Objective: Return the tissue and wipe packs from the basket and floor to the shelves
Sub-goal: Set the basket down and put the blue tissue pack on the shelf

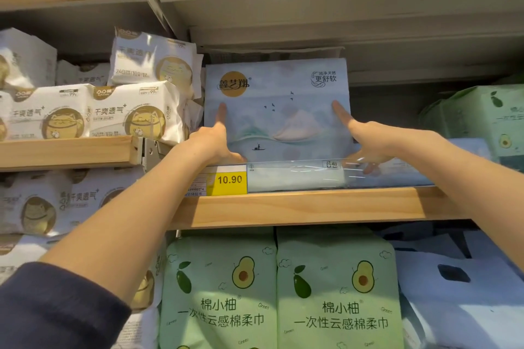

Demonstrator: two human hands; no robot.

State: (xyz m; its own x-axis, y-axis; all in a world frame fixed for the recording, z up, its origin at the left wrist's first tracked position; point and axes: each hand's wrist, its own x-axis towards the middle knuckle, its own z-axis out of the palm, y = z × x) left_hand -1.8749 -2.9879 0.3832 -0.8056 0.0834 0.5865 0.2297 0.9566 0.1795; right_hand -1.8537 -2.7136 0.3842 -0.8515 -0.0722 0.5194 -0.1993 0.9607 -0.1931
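A pale blue tissue pack [283, 110] with a mountain and boat picture stands upright on the wooden shelf [297, 207], behind a clear plastic rail [297, 176]. My left hand [217, 142] holds its lower left part, one finger lying up the front and the thumb along the bottom edge. On the lower right part my right hand [365, 140] does the same, with its lower fingers seen through the rail. No basket or floor is in view.
White cat-print wipe packs [136, 116] fill the shelf to the left, close to the blue pack. A green avocado pack [476, 116] stands to the right with a gap between. Green avocado packs [221, 292] and blue packs [459, 292] sit below. A yellow price tag [226, 180] reads 10.90.
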